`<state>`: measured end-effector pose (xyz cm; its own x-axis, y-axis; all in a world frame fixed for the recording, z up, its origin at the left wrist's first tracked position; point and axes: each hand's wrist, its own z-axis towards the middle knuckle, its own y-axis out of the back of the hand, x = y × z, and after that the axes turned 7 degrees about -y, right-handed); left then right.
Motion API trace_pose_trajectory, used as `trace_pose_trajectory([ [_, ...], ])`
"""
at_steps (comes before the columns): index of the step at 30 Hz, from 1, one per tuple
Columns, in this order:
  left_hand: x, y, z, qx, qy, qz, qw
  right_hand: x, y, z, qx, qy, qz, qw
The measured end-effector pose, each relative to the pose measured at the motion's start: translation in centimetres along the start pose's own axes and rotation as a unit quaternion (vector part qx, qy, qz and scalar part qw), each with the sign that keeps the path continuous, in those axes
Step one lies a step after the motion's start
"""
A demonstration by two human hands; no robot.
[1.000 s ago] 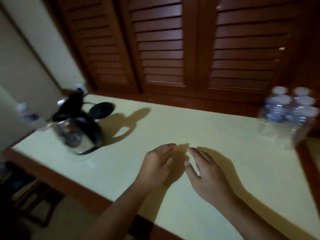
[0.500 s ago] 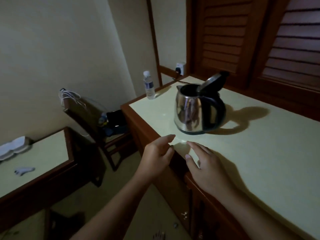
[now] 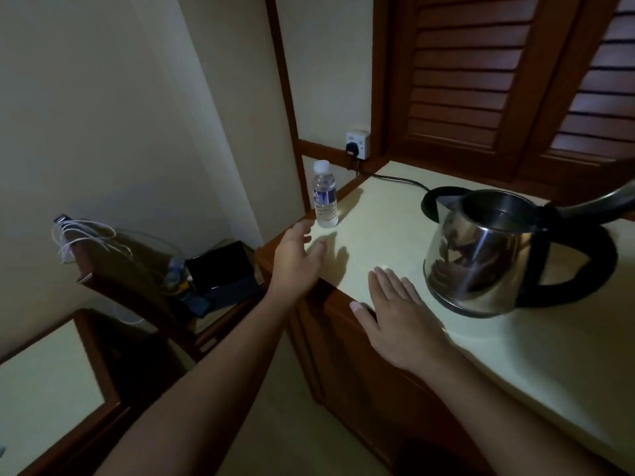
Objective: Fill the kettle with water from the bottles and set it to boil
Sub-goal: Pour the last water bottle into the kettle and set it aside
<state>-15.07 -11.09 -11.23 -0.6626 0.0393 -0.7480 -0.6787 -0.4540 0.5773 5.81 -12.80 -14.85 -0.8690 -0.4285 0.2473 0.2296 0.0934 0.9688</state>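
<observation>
Head-camera view of a dim room: a person's left hand (image 3: pixel 297 257) reaches with fingers spread and nothing in it toward a small capped water bottle (image 3: pixel 324 195) standing upright at the far left corner of the cream-topped counter (image 3: pixel 385 214), the fingertips near but not touching it, while the right hand (image 3: pixel 398 314) lies flat and empty, palm down, at the counter's front edge. Just right of that hand sits a stainless-steel kettle (image 3: pixel 481 255) with a black handle, its lid (image 3: pixel 598 204) tipped open; it stands off its round black base (image 3: pixel 433 204), which lies behind it, a cord (image 3: pixel 391 179) running to a plug in the wall socket (image 3: pixel 357 145). Dark wooden louvred shutters (image 3: pixel 481 80) rise behind the counter
</observation>
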Motion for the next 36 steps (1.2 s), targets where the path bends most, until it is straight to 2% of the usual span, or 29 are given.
trace_pose_trajectory([
  [4,1.7,-1.4,6.2,-0.012,0.035,-0.041,0.998,0.3,-0.2,0.0,0.021,-0.007,-0.063,0.998],
  [8,2.3,-2.8,10.5,0.009,0.073,-0.117,0.990,0.2,-0.4,0.0,0.011,-0.007,-0.068,0.998],
  [15,2.2,-4.4,12.1,0.022,0.054,-0.149,0.987,0.1,-0.2,-0.1,0.004,-0.014,-0.050,0.999],
  [18,1.8,-4.2,11.0,0.000,0.029,-0.150,0.988,0.0,-0.2,-0.2,-0.004,-0.011,-0.032,0.999],
  [20,1.5,-3.8,9.6,0.000,-0.002,-0.147,0.989,0.0,0.1,-0.4,-0.022,-0.006,0.023,0.999],
  [22,0.6,-2.9,7.5,0.012,-0.039,-0.151,0.988,0.0,1.0,-0.9,-0.070,-0.013,0.113,0.991],
  [26,-2.6,-0.4,2.0,0.085,-0.127,-0.160,0.975,0.2,5.4,-1.9,-0.208,-0.044,0.245,0.946],
  [29,-4.9,0.8,-1.7,0.176,-0.188,-0.169,0.951,0.2,10.0,-2.4,-0.270,-0.041,0.241,0.931],
  [31,-6.0,0.9,-3.4,0.215,-0.219,-0.174,0.936,0.1,12.6,-2.7,-0.285,-0.018,0.199,0.937],
  [36,-8.9,0.4,-5.7,0.251,-0.235,-0.203,0.917,-1.2,17.1,-4.8,-0.218,0.026,0.102,0.970],
])
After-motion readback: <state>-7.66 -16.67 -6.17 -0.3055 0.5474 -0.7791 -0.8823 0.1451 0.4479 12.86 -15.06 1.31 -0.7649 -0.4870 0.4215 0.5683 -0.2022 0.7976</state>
